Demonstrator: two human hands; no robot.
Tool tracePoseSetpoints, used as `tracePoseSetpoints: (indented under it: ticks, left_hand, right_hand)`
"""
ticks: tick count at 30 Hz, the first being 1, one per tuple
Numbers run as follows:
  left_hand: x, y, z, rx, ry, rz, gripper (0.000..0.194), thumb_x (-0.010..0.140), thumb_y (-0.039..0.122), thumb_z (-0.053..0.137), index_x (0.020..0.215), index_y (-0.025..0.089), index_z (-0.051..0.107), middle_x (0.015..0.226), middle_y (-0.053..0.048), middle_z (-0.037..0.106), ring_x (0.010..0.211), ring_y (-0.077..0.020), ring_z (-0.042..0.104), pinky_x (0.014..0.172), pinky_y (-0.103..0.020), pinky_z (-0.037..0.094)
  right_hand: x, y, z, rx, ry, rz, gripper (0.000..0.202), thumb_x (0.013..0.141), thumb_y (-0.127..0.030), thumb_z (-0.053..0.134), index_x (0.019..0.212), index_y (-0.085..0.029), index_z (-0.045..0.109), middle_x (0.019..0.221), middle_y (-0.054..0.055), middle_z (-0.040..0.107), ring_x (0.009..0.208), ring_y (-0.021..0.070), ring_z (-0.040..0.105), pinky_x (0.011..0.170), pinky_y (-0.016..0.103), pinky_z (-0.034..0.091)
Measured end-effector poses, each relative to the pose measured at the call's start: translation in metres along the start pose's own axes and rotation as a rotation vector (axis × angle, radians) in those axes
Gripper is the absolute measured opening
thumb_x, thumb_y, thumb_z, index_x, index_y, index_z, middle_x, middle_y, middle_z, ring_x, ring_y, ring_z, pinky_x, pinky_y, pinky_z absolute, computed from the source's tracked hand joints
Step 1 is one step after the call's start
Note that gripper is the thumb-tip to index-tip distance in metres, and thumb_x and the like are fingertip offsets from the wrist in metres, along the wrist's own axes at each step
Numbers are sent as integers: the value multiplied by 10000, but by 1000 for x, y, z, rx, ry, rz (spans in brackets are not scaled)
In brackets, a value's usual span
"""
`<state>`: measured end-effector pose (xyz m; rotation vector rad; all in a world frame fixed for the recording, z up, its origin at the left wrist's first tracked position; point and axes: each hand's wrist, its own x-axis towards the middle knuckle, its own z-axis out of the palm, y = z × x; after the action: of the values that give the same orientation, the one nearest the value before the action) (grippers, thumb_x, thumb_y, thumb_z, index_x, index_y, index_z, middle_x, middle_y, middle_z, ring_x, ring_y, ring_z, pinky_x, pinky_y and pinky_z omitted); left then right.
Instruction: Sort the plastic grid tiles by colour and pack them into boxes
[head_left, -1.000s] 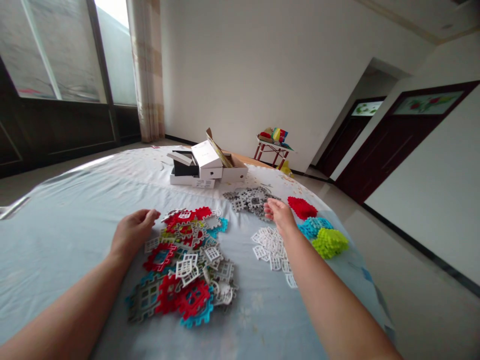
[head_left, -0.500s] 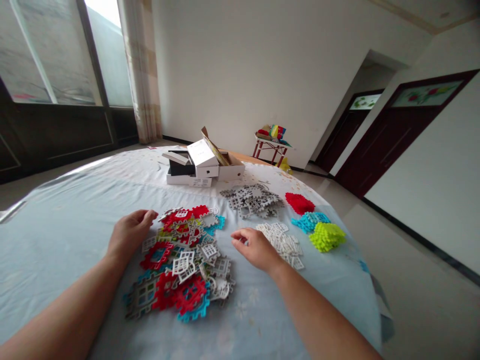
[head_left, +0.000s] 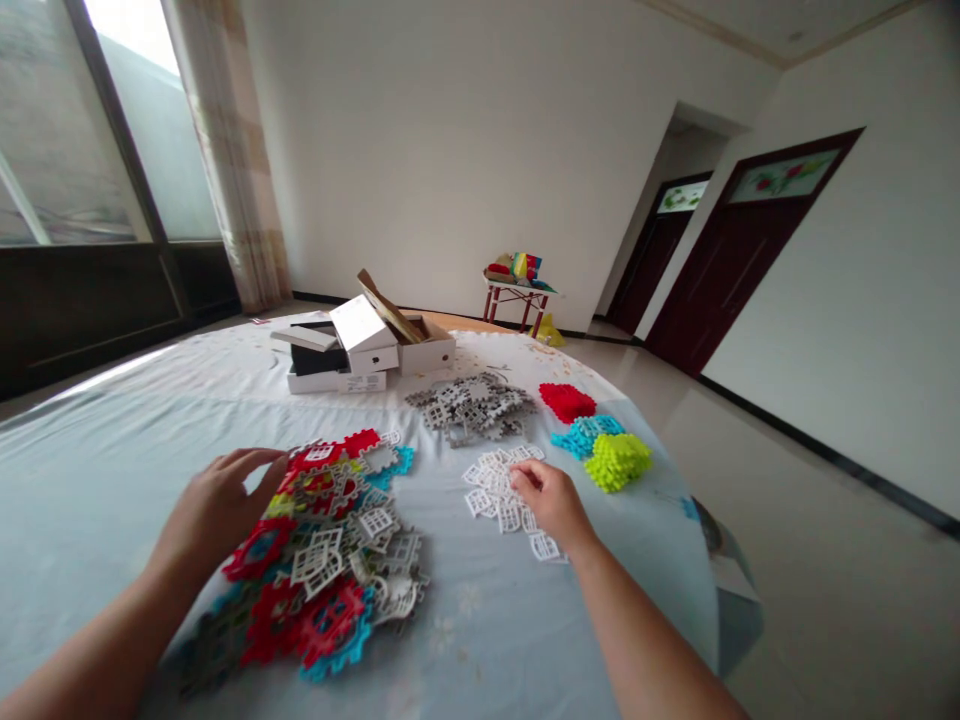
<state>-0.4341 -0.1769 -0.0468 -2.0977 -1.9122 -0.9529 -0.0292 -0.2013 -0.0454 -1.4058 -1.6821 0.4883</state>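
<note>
My left hand (head_left: 214, 510) is at the left edge of a mixed heap of plastic interlocking pieces (head_left: 326, 625) in red, blue, grey, green and white. Its thumb and fingers are apart, with the tips by the heap's far left pieces. My right hand (head_left: 553, 502) is over the right side of a spread of white window-shaped pieces (head_left: 491, 485). Thumb and fingertips are pinched together there; whatever they hold, if anything, cannot be told from the white pieces beneath.
Behind the white pieces lies a grey pile (head_left: 472, 405). A red pile (head_left: 567, 402), a blue pile (head_left: 589, 435) and a lime green pile (head_left: 619, 462) sit to the right. White boxes (head_left: 367, 335) stand at the back of the cloth-covered round table (head_left: 495, 660).
My right hand has moved right, from the gap between the heaps to above the white pieces. My left hand's thumb and fingers have spread apart beside the mixed heap. The view has turned right.
</note>
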Motion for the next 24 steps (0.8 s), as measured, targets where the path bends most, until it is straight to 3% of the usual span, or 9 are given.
tracePoseSetpoints:
  ticks: [3,7,10,13,18,24]
  left_hand:
    - [9,25,-13,85,8,90,342,787,475,385,911,273,631,952,-31,667,882,-224,587,770,-313,402]
    - [33,85,-16,112,-164,212,368,778,513,391,997,323,619,1043,-3,651,1000,-243,549,851,-375,359]
    - [55,136,5,68,-319,374,405,763,503,448,1085,299,584,1103,-29,624,1037,-245,526,903,-385,330]
    - [74,172,38,111,-411,438,449,740,428,514,1151,248,541,1144,-74,593,1063,-256,501,911,-398,317]
    - [92,191,87,235,-481,398,497,627,373,636,1093,215,568,1090,-116,598,1053,-296,498,876,-410,325]
    - [99,192,103,238,-467,383,463,601,363,644,1041,230,589,997,-92,630,986,-282,532,855,-410,321]
  right_hand:
    - [8,23,-9,41,77,85,293,784,-357,476,872,-141,654,694,51,673,601,163,603,560,249,461]
    - [17,48,-12,96,167,167,342,767,-418,479,834,-131,653,647,52,664,521,156,572,504,248,443]
    - [20,54,-13,140,206,173,372,766,-441,474,837,-126,658,637,53,663,470,141,538,485,248,439]
    - [21,52,-17,157,262,156,368,762,-443,480,841,-132,660,657,59,666,506,148,554,502,247,450]
    - [22,48,-29,164,373,175,378,772,-459,474,864,-137,650,670,67,671,574,169,588,547,256,462]
    - [24,49,-33,192,391,184,390,787,-469,461,885,-136,638,684,73,669,581,171,587,566,265,465]
